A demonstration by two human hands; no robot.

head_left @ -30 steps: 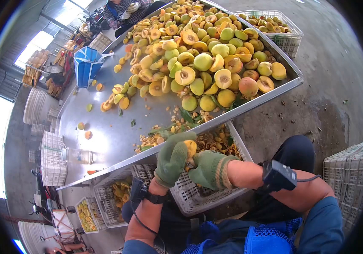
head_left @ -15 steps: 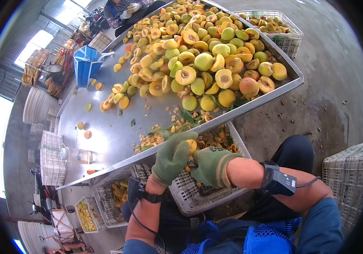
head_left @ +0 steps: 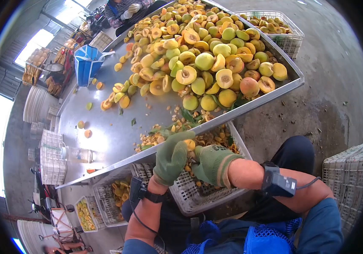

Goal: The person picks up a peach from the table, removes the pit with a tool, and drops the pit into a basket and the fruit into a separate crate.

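Observation:
My left hand (head_left: pixel 171 158), in a green knitted glove, is closed around a yellow peach piece (head_left: pixel 190 144) over the crate in front of me. Right against it, my right hand (head_left: pixel 212 166), gloved the same way, has its fingers curled in; a small dark bit shows between the hands, too hidden to name. Beneath both hands is a grey plastic crate (head_left: pixel 190 203) with peach scraps (head_left: pixel 221 137) inside. Just beyond, the metal table (head_left: pixel 118 127) carries a large heap of halved and whole peaches (head_left: pixel 202 61), with loose slices and leaves near its front edge.
Crates of fruit stand below the table at left (head_left: pixel 89 216) and behind it at right (head_left: pixel 293 31). Stacked crates (head_left: pixel 346 182) are by my right side. On the table are a blue bag (head_left: pixel 87 65) and a clear jar (head_left: pixel 77 155). Another person's gloved hand (head_left: pixel 130 10) shows at the far side.
Both hands stay over the crate with only slight shifts. The peach piece between them is turned a little and sits slightly lower by the left fingers.

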